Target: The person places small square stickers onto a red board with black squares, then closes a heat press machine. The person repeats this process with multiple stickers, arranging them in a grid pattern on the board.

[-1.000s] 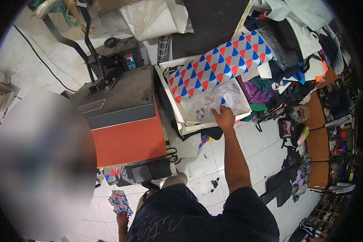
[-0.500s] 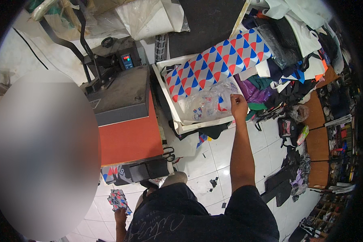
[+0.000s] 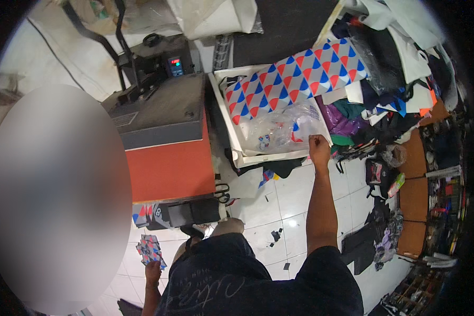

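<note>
My left hand [image 3: 152, 270] is closed round a bunch of small grey, red and blue patterned pieces [image 3: 151, 249], low on the left beside my body. My right hand [image 3: 319, 149] reaches to the near right corner of a white box [image 3: 268, 158]. Its fingers are pinched together at the edge of a clear plastic bag [image 3: 279, 131] that lies crumpled inside, with a few small patterned bits showing through. A long sheet [image 3: 295, 79] with the same grey, red and blue pattern lies across the box's far side, its right end resting on piled cloth.
Left of the box stands a heat press [image 3: 163, 118] with a lit display and an orange-red lower board [image 3: 168, 171]. Black-handled scissors [image 3: 223, 193] hang at its corner. A cloth pile [image 3: 384, 95] and shelves [image 3: 442, 205] line the right; dark scraps [image 3: 275, 237] lie on the tiled floor.
My right hand has moved slightly down and toward me at the box's corner. My left hand still holds the patterned pieces. The whole view has shifted a little.
</note>
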A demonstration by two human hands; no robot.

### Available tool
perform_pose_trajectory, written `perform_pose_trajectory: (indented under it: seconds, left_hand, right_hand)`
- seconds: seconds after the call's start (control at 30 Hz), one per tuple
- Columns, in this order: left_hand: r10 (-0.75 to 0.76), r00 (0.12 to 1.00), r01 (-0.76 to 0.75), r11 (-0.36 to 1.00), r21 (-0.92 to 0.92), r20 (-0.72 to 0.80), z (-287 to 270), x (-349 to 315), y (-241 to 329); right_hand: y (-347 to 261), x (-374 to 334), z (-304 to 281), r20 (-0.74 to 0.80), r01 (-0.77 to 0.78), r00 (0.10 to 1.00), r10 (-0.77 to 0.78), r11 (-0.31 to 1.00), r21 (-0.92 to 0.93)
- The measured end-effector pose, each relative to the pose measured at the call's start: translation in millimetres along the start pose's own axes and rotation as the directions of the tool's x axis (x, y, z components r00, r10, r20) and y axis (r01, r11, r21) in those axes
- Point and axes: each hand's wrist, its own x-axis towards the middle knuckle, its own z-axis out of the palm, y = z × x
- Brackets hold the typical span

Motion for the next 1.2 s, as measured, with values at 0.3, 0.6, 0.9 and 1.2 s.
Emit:
perform_pose_trajectory:
  seconds: [0.3, 0.6, 0.9, 1.2]
  left_hand:
    - [0.017, 0.988, 0.016, 0.978, 0.207, -0.153, -0.3, 6.8, -9.6]
    - [-0.123, 0.965, 0.119, 0.992, -0.030, -0.233, 49.7, -15.1, -56.2]
    - [-0.079, 0.984, 0.082, 0.997, 0.012, -0.159, 74.0, -38.9, -154.0]
    - [-0.400, 0.911, 0.361, 0.889, -0.281, -0.097, -28.7, -28.9, -193.5]
  right_hand:
    - [-51.8, -30.1, 29.5, 0.119, 0.120, 0.978, -0.174, 0.924, 0.364]
    - [-151.1, -195.2, 22.6, 0.615, 0.090, 0.688, -0.386, 0.886, 0.456]
    - [-232.0, -327.4, 94.4, 0.895, 0.440, 0.021, -0.445, 0.808, 0.392]
    - [-290.7, -397.2, 161.3, 0.868, 0.795, 0.252, -0.427, 0.603, 0.066]
